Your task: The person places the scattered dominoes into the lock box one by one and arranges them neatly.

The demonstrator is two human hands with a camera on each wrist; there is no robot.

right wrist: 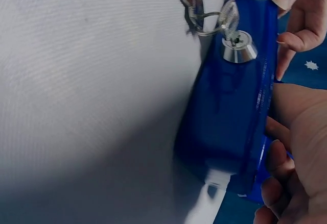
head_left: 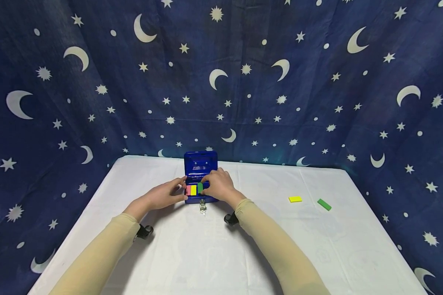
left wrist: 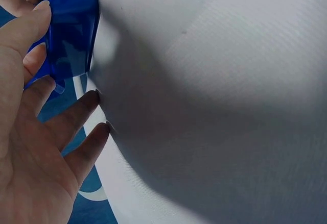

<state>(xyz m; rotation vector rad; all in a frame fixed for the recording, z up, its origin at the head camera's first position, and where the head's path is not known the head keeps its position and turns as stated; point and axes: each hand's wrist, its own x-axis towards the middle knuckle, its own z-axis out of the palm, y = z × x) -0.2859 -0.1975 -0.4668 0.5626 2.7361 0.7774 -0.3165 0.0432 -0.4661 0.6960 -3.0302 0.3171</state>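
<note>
A blue metal cash box (head_left: 201,164) stands on the table with its lid raised. Inside its left part lie a pink block (head_left: 188,190) and a yellow block (head_left: 193,190), side by side. My right hand (head_left: 220,185) reaches in and pinches a green block (head_left: 200,188) to the right of the yellow one. With thumb and fingertips, my left hand (head_left: 164,194) holds the box's left end by its rim; its outer fingers spread apart in the left wrist view. Keys (right wrist: 230,20) hang from the front lock (right wrist: 239,48). The wrist views hide the box's inside.
To the right on the white tabletop (head_left: 192,254) lie a yellow block (head_left: 295,199) and a green block (head_left: 324,204), apart from each other. A dark blue curtain (head_left: 243,94) with moons and stars surrounds the table's back and sides.
</note>
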